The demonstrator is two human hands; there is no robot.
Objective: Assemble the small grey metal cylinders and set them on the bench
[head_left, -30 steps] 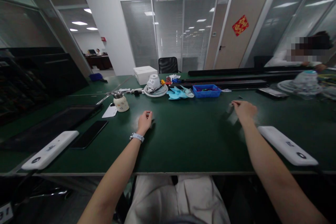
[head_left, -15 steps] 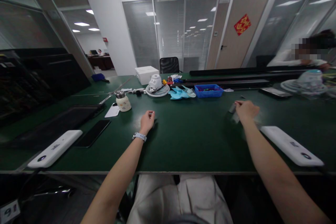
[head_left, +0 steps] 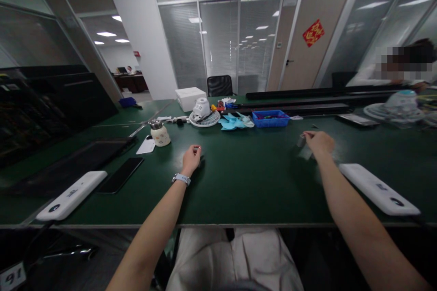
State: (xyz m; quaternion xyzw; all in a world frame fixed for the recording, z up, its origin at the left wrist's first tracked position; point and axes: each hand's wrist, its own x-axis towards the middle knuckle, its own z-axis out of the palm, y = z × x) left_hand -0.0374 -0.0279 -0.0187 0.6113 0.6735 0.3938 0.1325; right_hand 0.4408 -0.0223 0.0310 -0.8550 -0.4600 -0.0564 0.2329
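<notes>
Left hand; cream jar nearby

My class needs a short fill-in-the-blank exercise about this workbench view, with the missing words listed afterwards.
The rounded cream jar with small patterns stands closer to the person's ____ hand than to their bare right hand.
The rectangular plastic tray beside the light-blue fan blades is coloured ____.
The red diamond-shaped decoration with gold writing hangs on the tan ____.

Missing words: left; blue; door.
</notes>
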